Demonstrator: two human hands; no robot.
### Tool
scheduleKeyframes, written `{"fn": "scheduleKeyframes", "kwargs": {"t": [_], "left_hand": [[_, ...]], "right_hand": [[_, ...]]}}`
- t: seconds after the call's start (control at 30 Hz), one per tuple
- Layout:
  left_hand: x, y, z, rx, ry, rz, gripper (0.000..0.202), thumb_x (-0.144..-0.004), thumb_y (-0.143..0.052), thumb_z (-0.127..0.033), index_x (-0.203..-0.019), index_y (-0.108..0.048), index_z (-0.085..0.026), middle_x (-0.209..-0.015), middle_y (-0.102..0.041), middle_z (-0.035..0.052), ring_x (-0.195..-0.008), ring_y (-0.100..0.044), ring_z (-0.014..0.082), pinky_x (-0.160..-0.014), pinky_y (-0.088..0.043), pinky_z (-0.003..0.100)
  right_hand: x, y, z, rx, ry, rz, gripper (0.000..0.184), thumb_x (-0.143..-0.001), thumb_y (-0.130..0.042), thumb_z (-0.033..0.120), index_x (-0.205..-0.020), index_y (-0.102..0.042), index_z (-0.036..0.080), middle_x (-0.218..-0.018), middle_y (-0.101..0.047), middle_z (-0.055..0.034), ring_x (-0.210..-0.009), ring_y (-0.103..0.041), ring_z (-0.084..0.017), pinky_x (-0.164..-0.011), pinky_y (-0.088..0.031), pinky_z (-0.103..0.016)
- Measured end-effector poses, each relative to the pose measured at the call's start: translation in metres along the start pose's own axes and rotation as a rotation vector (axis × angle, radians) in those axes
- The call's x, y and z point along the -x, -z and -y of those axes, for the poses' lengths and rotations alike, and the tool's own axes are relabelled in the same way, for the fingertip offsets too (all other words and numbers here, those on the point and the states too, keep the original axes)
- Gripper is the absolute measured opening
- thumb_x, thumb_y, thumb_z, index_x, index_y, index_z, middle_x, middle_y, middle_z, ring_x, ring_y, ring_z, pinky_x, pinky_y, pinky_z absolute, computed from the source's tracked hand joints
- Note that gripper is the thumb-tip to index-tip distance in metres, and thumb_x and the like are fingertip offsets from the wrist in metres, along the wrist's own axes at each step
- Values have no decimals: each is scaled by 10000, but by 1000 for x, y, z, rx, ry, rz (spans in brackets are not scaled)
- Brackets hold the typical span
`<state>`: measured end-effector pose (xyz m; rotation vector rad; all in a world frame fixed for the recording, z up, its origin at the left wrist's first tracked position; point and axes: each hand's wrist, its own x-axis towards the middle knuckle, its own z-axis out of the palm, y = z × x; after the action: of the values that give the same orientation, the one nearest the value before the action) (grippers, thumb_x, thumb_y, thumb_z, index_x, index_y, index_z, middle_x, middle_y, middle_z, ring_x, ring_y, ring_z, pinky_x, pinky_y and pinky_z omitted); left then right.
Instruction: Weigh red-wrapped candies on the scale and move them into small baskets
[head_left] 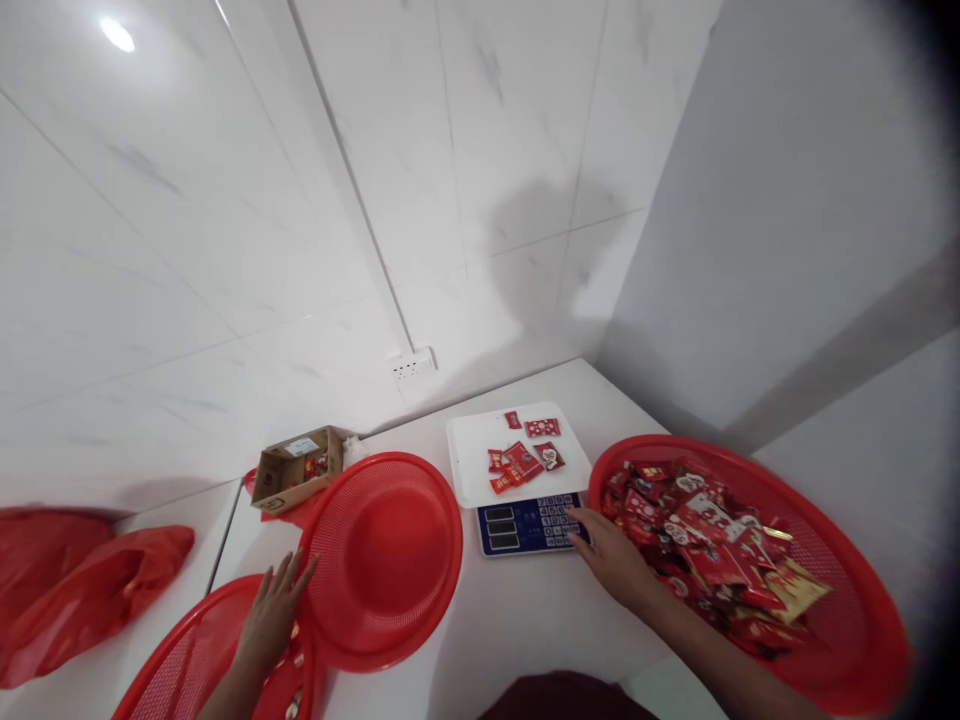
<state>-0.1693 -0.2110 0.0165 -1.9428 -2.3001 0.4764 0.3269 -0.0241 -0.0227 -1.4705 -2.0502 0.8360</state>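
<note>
"Dark maroon clothing point(566, 698) is cut off by the lower edge. What else is hidden?"

"Part of the left basket point(176, 655) is covered by the left grip point(268, 620), whose fingers are spread; whether a rim is touched cannot be told. Wrapped packets point(705, 525) in the right basket point(862, 600) are partly masked by the right forearm point(690, 637)."

"And the right grip point(606, 553)?"

"Its fingers are held apart at the keypad point(556, 520) of the digital scale point(517, 535); whether a key is pressed cannot be told."

"Where is room left?"

"White surface point(472, 620) is exposed between the middle basket point(390, 560) and the scale; at the right, the scale is closely bordered by the right basket."

"Which way is it turned?"

"Its panel is faced toward the clothing, long axis left to right; small red packets point(523, 460) are scattered on its white pan point(465, 465)."
</note>
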Motion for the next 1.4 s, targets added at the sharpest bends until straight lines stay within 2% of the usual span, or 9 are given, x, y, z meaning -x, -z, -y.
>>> {"fn": "scheduleKeyframes", "kwargs": {"t": [0.1,0.23,0.3,0.4,0.57,0.8,1.0,1.17,1.4], "left_hand": [[-24,14,-23,195,178,-184,577,-737,-298,6,-1293,-390,-116,-1373,-385,160,-1316,-251,257,-1043,-270,452],[-63,49,-94,606,116,-333,466,-828,-329,-173,-1284,-383,-91,-1389,-341,167,-1317,-243,238,-1058,-267,408],[-81,66,-138,801,17,-268,461,-836,-333,-203,-1294,-380,-177,-1417,-314,93,-1322,-236,202,-1068,-257,383],[-102,83,-197,960,-118,-59,472,-821,-393,-262,-1285,-401,-175,-1434,-290,95,-1326,-226,213,-1067,-256,373],[-131,91,-255,948,-234,53,560,-769,-487,-254,-1306,-374,-144,-1426,-307,116,-1313,-261,216,-1062,-260,323],[-172,96,-284,845,-159,124,640,-736,-541,-214,-1327,-318,-105,-1435,-261,168,-1322,-232,245,-1067,-230,334],[-192,90,-300,739,-117,99,674,-713,-597,-248,-1329,-323,-226,-1441,-256,121,-1321,-211,288,-1064,-197,405],[-196,91,-304,714,-142,88,606,-724,-587,-256,-1292,-378,-239,-1405,-312,109,-1299,-246,284,-1049,-220,403],[-198,90,-300,776,-146,71,328,-743,-522,-170,-1068,-556,-188,-1158,-502,95,-1108,-425,226,-945,-336,337]], "right_hand": [[6,-9,4,5,-21,17,368,-796,-407,335,-1071,-587,169,-1128,-600,-122,-1067,-540,-235,-960,-400,-406],[15,-27,15,16,-35,62,373,-801,-400,327,-1063,-599,153,-1114,-613,-121,-1068,-544,-232,-953,-406,-387],[19,-37,22,26,-49,71,375,-802,-400,318,-1072,-597,148,-1126,-608,-122,-1083,-536,-232,-959,-399,-386],[22,-47,31,31,-69,86,382,-799,-405,302,-1092,-585,138,-1146,-593,-132,-1095,-527,-234,-962,-396,-390],[12,-48,32,66,-57,68,356,-799,-417,286,-1093,-585,174,-1167,-577,-118,-1107,-511,-230,-964,-386,-397],[-51,-27,24,294,-21,22,433,-781,-487,304,-1196,-525,186,-1336,-410,-128,-1252,-334,-270,-1003,-307,-428],[-102,-27,26,386,-63,115,621,-731,-549,469,-1292,-425,234,-1437,-256,-109,-1323,-149,-326,-1023,-207,-466],[-114,-37,27,436,-94,162,648,-713,-561,509,-1297,-402,278,-1447,-238,-106,-1317,-120,-360,-996,-164,-536],[-119,-42,24,383,-9,70,450,-790,-487,272,-1239,-478,289,-1411,-314,-81,-1282,-237,-324,-961,-286,-489]]}}
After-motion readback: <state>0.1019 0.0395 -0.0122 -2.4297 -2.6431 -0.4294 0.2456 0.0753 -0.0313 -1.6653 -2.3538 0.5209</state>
